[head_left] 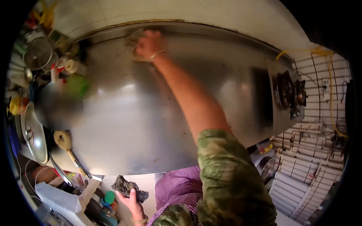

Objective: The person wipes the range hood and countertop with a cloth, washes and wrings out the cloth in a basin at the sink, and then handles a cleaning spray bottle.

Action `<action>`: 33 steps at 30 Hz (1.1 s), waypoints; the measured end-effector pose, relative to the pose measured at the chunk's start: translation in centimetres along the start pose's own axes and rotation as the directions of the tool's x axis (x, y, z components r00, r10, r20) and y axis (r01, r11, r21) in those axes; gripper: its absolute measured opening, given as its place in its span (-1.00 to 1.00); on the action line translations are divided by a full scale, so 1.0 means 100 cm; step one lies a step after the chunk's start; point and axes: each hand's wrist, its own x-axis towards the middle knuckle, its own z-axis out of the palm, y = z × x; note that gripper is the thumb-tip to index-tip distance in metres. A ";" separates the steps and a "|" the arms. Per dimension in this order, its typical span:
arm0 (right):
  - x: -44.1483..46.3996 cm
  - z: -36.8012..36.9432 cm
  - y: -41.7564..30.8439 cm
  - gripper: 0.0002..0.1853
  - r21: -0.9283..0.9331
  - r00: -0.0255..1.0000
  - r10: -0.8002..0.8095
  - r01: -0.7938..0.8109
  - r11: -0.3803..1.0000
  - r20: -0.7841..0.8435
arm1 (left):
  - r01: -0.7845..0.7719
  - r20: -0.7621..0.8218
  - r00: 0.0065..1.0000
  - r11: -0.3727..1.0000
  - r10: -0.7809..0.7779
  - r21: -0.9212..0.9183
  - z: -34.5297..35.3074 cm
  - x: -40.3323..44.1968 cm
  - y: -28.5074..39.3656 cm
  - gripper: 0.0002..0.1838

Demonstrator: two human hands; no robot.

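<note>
My right hand (151, 44) is stretched out to the far side of the stainless steel counter (139, 132), near its raised back edge. Its fingers are closed over a greyish rag (132, 42), pressed against the metal; motion blurs the rag's outline. Low in the view, in front of the counter's near edge, my left hand (132, 206) grips a dark, clumpy steel wool scourer (127, 187) between thumb and fingers. Small dark specks lie on the steel surface.
A gas stove (288, 90) is at the right end. Along the left edge crowd a strainer (38, 53), a pot lid (36, 133), a wooden-headed brush (63, 141) and several containers. A yellow hose (331, 86) hangs by the tiled wall.
</note>
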 end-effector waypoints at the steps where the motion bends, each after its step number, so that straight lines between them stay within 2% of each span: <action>1: -0.013 -0.011 0.047 -0.81 -0.023 0.994 0.017 -0.019 1.000 -0.106 | 0.022 0.007 1.000 0.998 -0.022 0.062 -0.005 -0.003 -0.006 -0.25; 3: -0.042 -0.047 0.138 -0.79 -0.088 0.973 0.061 -0.082 0.993 -0.221 | 0.054 0.021 0.998 0.984 -0.058 0.169 -0.009 -0.005 -0.019 -0.23; 4: -0.062 -0.073 0.177 -0.75 -0.150 0.962 0.139 -0.177 0.973 -0.236 | 0.090 0.026 0.995 0.985 -0.095 0.150 -0.007 -0.010 -0.023 -0.20; 5: -0.085 -0.107 0.208 -0.68 -0.132 0.925 0.360 -0.374 0.918 -0.119 | 0.090 0.051 0.994 0.982 -0.100 0.166 -0.004 -0.013 -0.025 -0.19; 7: -0.130 -0.174 0.251 -0.62 -0.297 0.779 0.626 -0.605 0.739 -0.031 | 0.087 0.093 0.990 0.976 -0.107 0.199 0.003 -0.022 -0.025 -0.18; 9: -0.186 -0.218 0.281 -0.56 -0.359 0.653 0.748 -0.731 0.581 -0.117 | 0.113 0.132 0.980 0.965 -0.147 0.236 0.013 -0.028 -0.017 -0.17; 11: -0.241 -0.255 0.285 -0.56 -0.312 0.549 0.819 -0.818 0.484 -0.167 | 0.099 0.192 0.969 0.959 -0.153 0.266 0.018 -0.031 -0.016 -0.17; 12: -0.264 -0.268 0.282 -0.56 -0.319 0.532 0.830 -0.826 0.464 -0.170 | 0.121 0.181 0.970 0.971 -0.160 0.208 0.015 -0.028 -0.024 -0.18; 14: -0.306 -0.289 0.275 -0.56 -0.328 0.499 0.849 -0.842 0.428 -0.175 | 0.080 0.244 0.958 0.956 -0.152 0.281 0.019 -0.023 -0.019 -0.19; 17: -0.376 -0.297 0.274 -0.53 -0.347 0.433 0.841 -0.882 0.320 -0.324 | 0.058 0.271 0.952 0.956 -0.140 0.288 0.028 -0.023 -0.010 -0.20; 20: -0.420 -0.321 0.260 -0.49 -0.125 0.150 0.981 -0.983 0.134 -0.124 | -0.030 0.383 0.919 0.950 -0.096 0.310 0.037 -0.025 0.005 -0.27; 23: -0.504 -0.316 0.278 -0.47 -0.380 0.327 0.877 -0.906 0.186 -0.351 | -0.094 0.442 0.896 0.963 -0.029 0.253 0.029 -0.026 0.005 -0.25; 26: -0.512 -0.333 0.233 -0.45 -0.270 0.176 0.875 -0.961 0.054 -0.452 | -0.140 0.426 0.905 0.948 0.005 0.285 0.014 -0.024 0.002 -0.27; 27: -0.509 -0.336 0.217 -0.42 -0.280 0.154 0.890 -0.959 0.031 -0.429 | -0.061 0.392 0.917 0.949 -0.068 0.309 0.008 -0.023 0.002 -0.33; 29: -0.483 -0.329 0.193 -0.38 -0.296 0.126 0.915 -0.955 0.008 -0.383 | -0.018 0.407 0.909 0.965 -0.094 0.263 0.002 -0.025 0.004 -0.39; 30: -0.482 -0.315 0.184 -0.32 -0.320 0.232 0.896 -0.941 0.108 -0.379 | -0.065 0.427 0.904 0.976 -0.030 0.207 0.005 -0.028 0.005 -0.41; 33: -0.458 -0.279 0.131 -0.32 -0.402 0.703 0.670 -0.699 0.591 -0.239 | 0.027 0.411 0.906 0.982 -0.103 0.188 -0.005 -0.026 0.005 -0.42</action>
